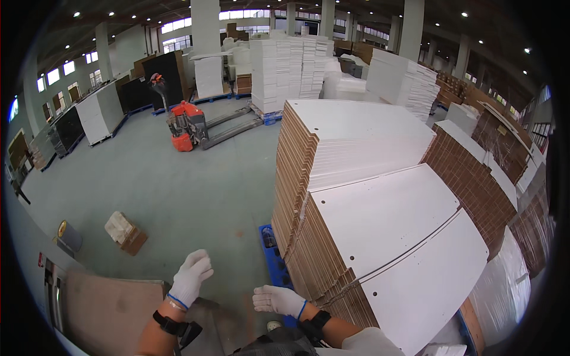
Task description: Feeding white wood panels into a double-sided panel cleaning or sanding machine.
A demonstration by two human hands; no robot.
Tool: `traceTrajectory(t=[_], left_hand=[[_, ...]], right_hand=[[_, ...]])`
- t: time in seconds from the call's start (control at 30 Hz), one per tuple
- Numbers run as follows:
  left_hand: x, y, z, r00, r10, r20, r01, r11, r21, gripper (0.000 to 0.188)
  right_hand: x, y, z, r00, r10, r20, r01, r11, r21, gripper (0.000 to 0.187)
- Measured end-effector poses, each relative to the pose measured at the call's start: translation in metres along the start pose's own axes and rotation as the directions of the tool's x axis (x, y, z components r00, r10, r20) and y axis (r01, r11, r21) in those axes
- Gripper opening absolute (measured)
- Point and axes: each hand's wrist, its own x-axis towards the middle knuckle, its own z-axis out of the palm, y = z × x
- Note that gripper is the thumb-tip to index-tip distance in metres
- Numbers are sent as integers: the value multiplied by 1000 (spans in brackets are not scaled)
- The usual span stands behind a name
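My left hand (192, 277), in a white work glove with a blue cuff, is raised over the floor with its fingers loosely bent and nothing visible in it. My right hand (278, 300), gloved the same way, stretches its fingers toward the left hand; it holds nothing that I can see. Just right of it rises a tall stack of white-faced panels (386, 216) with brown edges and small holes near the corners. A blue pallet (274, 261) shows beneath the stack. Both hands are apart from the panels, and a black strap circles each wrist.
A brown board-like surface (113, 308) lies at the lower left. Beyond it are a small carton with white material (124, 232) and a round can (70, 234). A red pallet truck (189, 124) stands farther off, before white panel stacks (285, 74). Wrapped goods (502, 285) flank the right.
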Motion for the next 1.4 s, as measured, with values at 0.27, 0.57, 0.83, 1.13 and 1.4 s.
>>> traceTrajectory(t=[0.27, 0.57, 0.83, 1.13, 1.4], left_hand=[[172, 91, 216, 789, 430, 438, -562, 217, 798, 73], [240, 157, 347, 719, 306, 624, -535, -331, 778, 62], [234, 166, 365, 797, 213, 565, -477, -353, 805, 50], [162, 140, 290, 733, 207, 647, -438, -584, 683, 35], [49, 137, 120, 536, 439, 721, -449, -575, 684, 46]], right_hand=[[-61, -8, -49, 978, -191, -77, 200, 972, 123, 37], [-101, -2, -57, 881, -471, -47, 461, 831, 311, 31], [-96, -10, -50, 869, -490, -72, 484, 810, 332, 29], [-60, -38, -27, 926, -374, -57, 378, 915, 141, 37], [-15, -146, 39, 772, -595, 222, 595, 800, 75, 32]])
